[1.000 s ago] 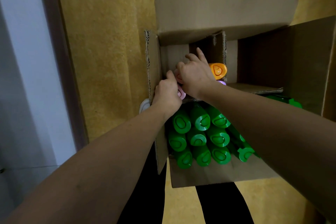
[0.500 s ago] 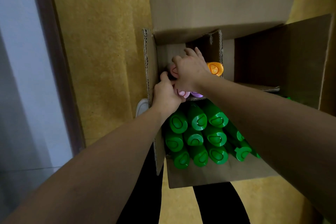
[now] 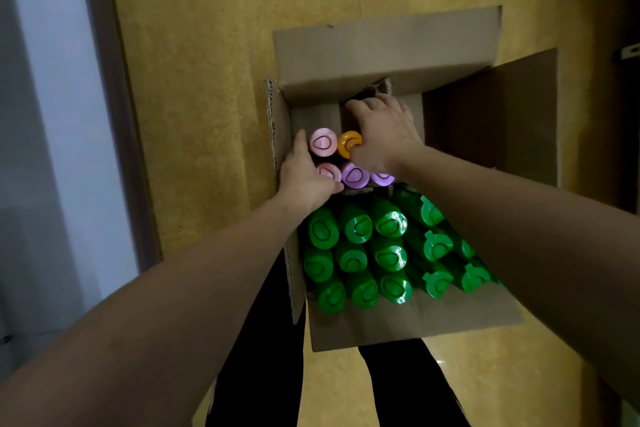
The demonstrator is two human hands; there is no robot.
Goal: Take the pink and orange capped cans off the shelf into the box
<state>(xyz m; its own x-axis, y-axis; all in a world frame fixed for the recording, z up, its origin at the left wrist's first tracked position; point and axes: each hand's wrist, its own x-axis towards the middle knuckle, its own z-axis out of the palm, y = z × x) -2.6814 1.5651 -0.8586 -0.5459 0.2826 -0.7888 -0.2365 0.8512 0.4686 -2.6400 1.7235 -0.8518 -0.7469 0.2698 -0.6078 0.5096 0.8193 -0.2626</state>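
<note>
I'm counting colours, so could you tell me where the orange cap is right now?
In the head view the orange cap sits in the far part of the box, right of a pink cap, partly under the right hand.

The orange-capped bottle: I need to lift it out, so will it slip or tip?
The orange-capped bottle looks smooth and glossy, so probably slippery. Pink-capped bottles and the right hand crowd it, so tipping seems unlikely.

Nothing readable anywhere: only a moulded oval outline on each green cap (image 3: 353,226), pink cap (image 3: 323,142) and purple cap (image 3: 354,176), plain brown cardboard box (image 3: 384,48), no print, no label
</note>
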